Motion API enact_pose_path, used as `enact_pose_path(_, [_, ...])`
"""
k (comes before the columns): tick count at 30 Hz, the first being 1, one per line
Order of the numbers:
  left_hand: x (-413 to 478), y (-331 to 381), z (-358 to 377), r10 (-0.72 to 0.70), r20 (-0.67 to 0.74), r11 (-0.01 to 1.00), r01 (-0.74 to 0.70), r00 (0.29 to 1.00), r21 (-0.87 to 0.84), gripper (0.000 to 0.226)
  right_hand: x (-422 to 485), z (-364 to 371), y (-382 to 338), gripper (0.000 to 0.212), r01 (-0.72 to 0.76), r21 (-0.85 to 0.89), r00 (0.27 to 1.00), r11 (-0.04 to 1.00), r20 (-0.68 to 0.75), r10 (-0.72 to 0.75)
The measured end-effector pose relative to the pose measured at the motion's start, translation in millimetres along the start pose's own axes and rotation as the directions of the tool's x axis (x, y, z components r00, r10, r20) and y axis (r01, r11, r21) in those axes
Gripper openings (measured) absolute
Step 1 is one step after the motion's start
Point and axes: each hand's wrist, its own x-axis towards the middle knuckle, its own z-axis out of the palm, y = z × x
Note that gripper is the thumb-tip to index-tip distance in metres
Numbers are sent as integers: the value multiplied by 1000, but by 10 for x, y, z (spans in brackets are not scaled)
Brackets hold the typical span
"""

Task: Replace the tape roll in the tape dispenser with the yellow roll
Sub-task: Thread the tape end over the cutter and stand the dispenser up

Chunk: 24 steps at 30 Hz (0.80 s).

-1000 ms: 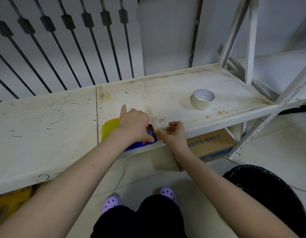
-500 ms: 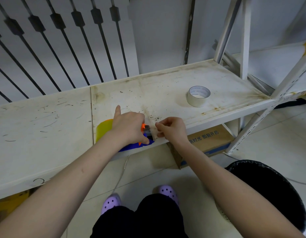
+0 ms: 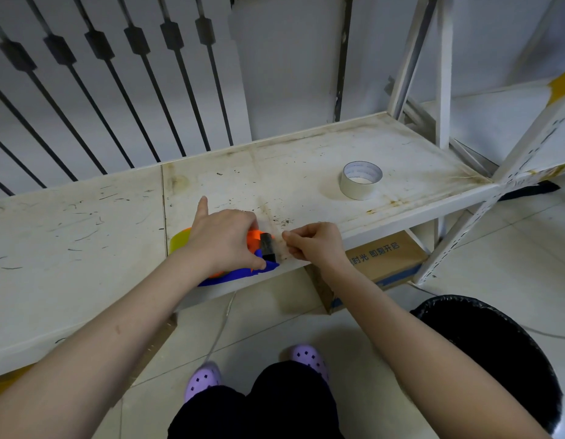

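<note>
A blue and orange tape dispenser (image 3: 243, 270) lies at the front edge of the white shelf (image 3: 85, 248). The yellow roll (image 3: 179, 242) sits in it, mostly hidden under my left hand (image 3: 222, 237), which presses down on the dispenser with the index finger stretched out. Just right of the dispenser's dark cutter end (image 3: 268, 247), my right hand (image 3: 313, 242) pinches a thin strip of tape end between thumb and fingers. A pale, whitish tape roll (image 3: 360, 179) lies flat farther right on the shelf, apart from both hands.
A cardboard box (image 3: 379, 261) stands on the floor under the shelf. A black bin (image 3: 496, 353) is at the lower right. White shelf uprights (image 3: 442, 71) rise at the right, with a dark-barred railing (image 3: 132, 90) behind. My purple shoes (image 3: 202, 380) are below.
My right hand has drawn slightly to the right, away from the dispenser's cutter end, keeping its pinch. The left hand stays pressed on the dispenser. The camera has shifted a little.
</note>
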Motion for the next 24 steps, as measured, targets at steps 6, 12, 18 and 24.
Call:
enact_pose_path(6, [-132,-165,-58,-5,-94,988,-10,996,-155,53,-80,23,-99,16,-106,139,992,985,82,95])
enact_pose_path(12, [-233,-318,-138,-9,-143,948,-37,990,-317,53,-182,114,-259,14,-83,213,991,974,121,59])
enact_pose_path(18, [-259,-411,-185,-1,-74,917,-28,997,-397,60,-262,117,-430,10,-16,98,995,995,102,6])
enact_pose_path(24, [-214,-325,-128,33,-88,966,-54,996,-251,58,-432,101,-615,16,308,-347,944,886,-2,-329])
